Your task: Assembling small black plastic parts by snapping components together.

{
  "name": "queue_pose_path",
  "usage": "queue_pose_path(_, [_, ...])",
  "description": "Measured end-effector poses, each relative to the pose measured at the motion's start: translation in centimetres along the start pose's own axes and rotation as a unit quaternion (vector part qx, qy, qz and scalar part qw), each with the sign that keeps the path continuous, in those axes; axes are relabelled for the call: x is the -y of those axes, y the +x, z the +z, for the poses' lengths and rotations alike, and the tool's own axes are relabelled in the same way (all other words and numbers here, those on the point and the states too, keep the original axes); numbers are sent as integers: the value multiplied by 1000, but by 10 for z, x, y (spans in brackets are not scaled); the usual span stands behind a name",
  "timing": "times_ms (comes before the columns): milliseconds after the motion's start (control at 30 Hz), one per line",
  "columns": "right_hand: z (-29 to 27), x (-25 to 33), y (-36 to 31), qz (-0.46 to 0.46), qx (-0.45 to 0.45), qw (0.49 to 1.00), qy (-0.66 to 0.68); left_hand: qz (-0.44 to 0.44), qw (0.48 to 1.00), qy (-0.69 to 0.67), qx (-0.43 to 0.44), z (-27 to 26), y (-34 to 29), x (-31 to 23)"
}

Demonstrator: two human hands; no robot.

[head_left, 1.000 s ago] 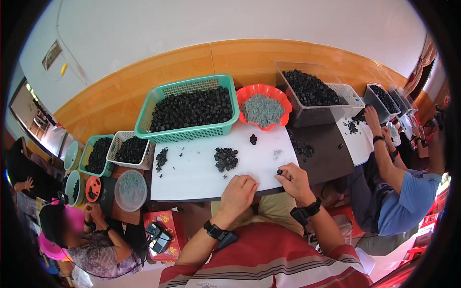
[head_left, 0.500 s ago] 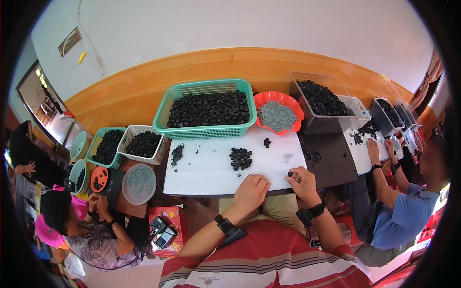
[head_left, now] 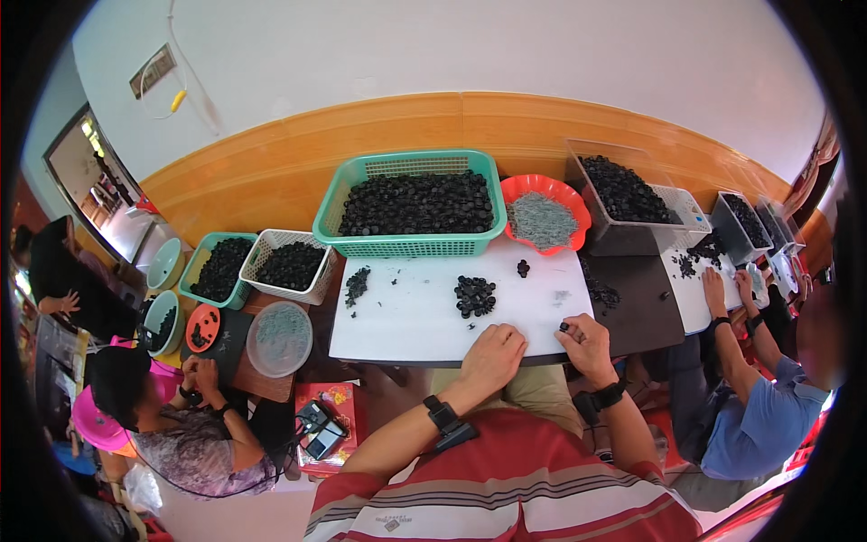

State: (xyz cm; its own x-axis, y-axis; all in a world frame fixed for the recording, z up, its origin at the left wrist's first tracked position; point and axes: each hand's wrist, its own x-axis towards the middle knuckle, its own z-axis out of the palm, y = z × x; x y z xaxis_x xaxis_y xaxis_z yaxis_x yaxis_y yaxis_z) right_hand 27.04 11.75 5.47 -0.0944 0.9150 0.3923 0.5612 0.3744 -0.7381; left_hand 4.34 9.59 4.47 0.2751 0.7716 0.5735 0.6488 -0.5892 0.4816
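At the near edge of a flat white rectangular board (head_left: 406, 330), the left hand (head_left: 494, 354) rests with curled fingers; whether they close on anything cannot be told. Beside it, the right hand (head_left: 587, 350) has thumb and finger clamped on a small black cylindrical piece (head_left: 564, 326), just above that edge; whether this piece is finished is too small to tell. Beyond the hands sits a loose pile of round black pieces (head_left: 475, 297), with a smaller black cluster (head_left: 523, 268) farther back. Farthest, a green plastic lattice basket (head_left: 411, 247) is full of black pieces, and a red scalloped plastic bowl (head_left: 585, 217) holds plenty of thin grey parts, so much seemingly remains to handle.
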Motion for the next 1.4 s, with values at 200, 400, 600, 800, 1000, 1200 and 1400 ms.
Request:
queue_pose_path(200, [0,-4,-3,-2,-15,1000,13,-2,1000,-5,2,0,1,-3])
queue_pose_path(400, [-3,-4,-3,-34,-8,999,11,-11,1000,5,3,-1,3,-6])
queue_pose_path(600, [-5,-6,-2,-33,6,999,26,-17,1000,16,4,0,3,-9])
queue_pose_path(800, [-6,-7,-2,-21,28,999,42,-24,999,36,-17,5,2,-8])
queue_pose_path(1000, [-12,-5,-1,-30,43,997,52,-45,997,56,-3,5,0,-11])
queue_pose_path(1200, [-11,-10,1,-45,50,996,55,-53,997,52,10,3,1,-12])
queue_pose_path(1400, [-11,-10,2,-35,50,995,77,-56,997,47,20,3,4,-11])
